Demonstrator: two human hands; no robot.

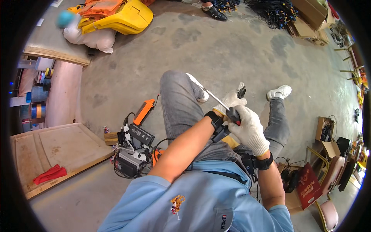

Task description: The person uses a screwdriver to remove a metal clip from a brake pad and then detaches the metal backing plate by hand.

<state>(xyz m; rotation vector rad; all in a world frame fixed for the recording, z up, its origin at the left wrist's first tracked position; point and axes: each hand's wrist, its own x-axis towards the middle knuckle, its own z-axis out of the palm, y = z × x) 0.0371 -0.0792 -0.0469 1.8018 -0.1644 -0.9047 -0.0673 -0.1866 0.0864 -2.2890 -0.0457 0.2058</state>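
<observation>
Both my hands wear white knit gloves and meet in front of my knees. My right hand (249,125) is closed around the dark handle of a screwdriver (217,99), whose metal shaft slants up and to the left. Just beyond it, my left hand (231,101) is closed on a small black part (241,92), mostly covered by its fingers. The screwdriver's shaft passes beside the left hand, and its tip stands clear of that part. Black straps with boxy devices circle both wrists.
Left of my leg sits a partly dismantled machine (133,154) with cables and an orange panel (143,112). A wooden board (73,141) carries a red cloth (50,174). Yellow plastic shells (133,17) lie far left, black cables (270,11) far right. Cardboard boxes (325,127) and chairs stand right.
</observation>
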